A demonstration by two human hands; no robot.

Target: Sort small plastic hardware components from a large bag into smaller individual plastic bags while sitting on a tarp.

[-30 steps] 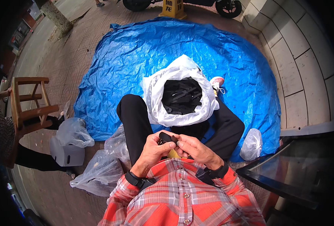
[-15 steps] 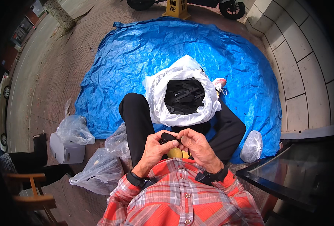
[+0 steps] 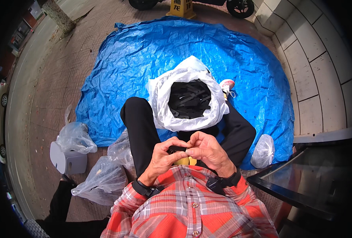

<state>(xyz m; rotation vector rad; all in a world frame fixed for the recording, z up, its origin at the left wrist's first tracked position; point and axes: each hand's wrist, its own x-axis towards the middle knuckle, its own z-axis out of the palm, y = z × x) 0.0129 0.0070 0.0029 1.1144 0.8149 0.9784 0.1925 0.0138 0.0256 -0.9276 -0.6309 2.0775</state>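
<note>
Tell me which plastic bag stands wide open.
The white bag between the person's legs: its wide mouth shows black strips; no other bag shows such an opening.

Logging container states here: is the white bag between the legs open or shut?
Open: the white bag's mouth is spread wide, and black strips show inside.

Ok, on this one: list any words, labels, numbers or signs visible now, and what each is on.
Yellow stand by the parked two-wheeler: dark printed characters on two faces, cut off by the picture's top edge; not transcribed here.
Small dark piece in the left hand's fingers: no lettering discernible.
White bag: no print visible.
</note>
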